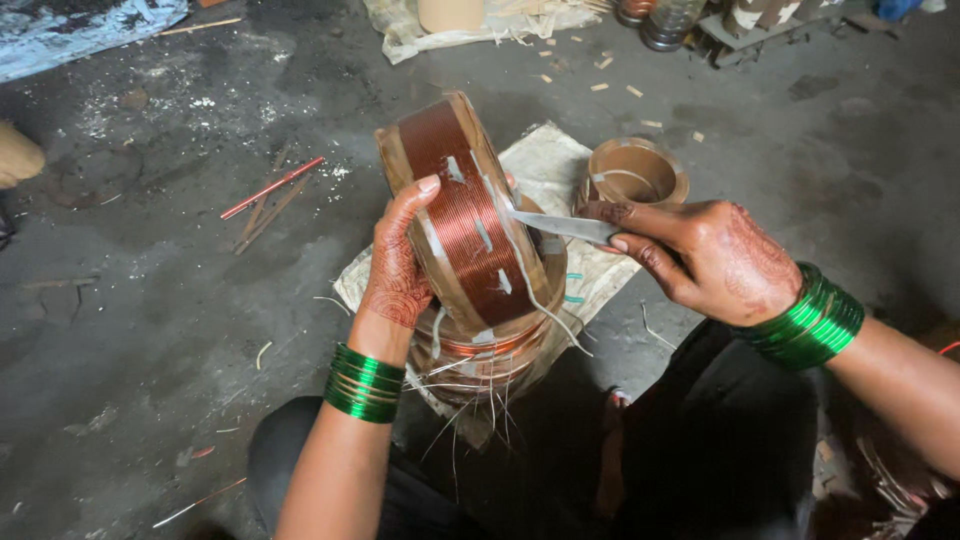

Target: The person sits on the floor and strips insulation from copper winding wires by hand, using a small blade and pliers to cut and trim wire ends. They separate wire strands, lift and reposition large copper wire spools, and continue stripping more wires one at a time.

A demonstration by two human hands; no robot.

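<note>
My left hand (398, 262) grips a round copper wire coil (462, 205) and holds it on edge, tilted, with my thumb on the winding. White tape strips cross the copper turns. My right hand (712, 257) pinches a flat grey strip (560, 226) whose tip touches the coil's right rim. Beneath the held coil lies a stack of similar coils (490, 350) with loose wire ends hanging down. Both wrists carry green bangles.
The stack rests on a pale woven sack (560, 165) on the dark concrete floor. An empty brown ring former (634, 172) stands behind it. Red and brown sticks (270, 190) lie to the left. More sacking, wood chips and coils sit along the far edge.
</note>
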